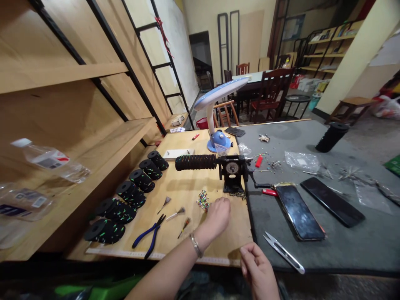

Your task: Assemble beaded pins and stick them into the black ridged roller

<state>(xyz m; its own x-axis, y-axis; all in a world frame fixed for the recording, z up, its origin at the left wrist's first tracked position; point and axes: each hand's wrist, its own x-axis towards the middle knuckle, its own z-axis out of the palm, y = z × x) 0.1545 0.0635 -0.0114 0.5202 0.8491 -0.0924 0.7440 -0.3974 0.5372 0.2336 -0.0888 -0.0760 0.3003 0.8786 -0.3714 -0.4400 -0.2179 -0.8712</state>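
My left hand [218, 214] reaches forward over the wooden board [187, 187], a bracelet on its wrist. Its fingers curl down right beside a small pile of coloured beads [203, 201]; what they pinch, if anything, is hidden. My right hand [258, 268] rests at the table's front edge, loosely closed with the thumb over the fingers. Just beyond the left hand stands a black hand-crank device [233, 171] with a black foam roller [195, 162] stuck with pins pointing left.
Black spools with green specks [125, 196] line the board's left side. Blue pliers [150, 235], small tufted pieces [176, 213] and thread snips [283, 252] lie near. Two phones [300, 211] [333, 201], a red lighter [259, 161] and a blue lamp [218, 96] are further back. Shelves stand at left.
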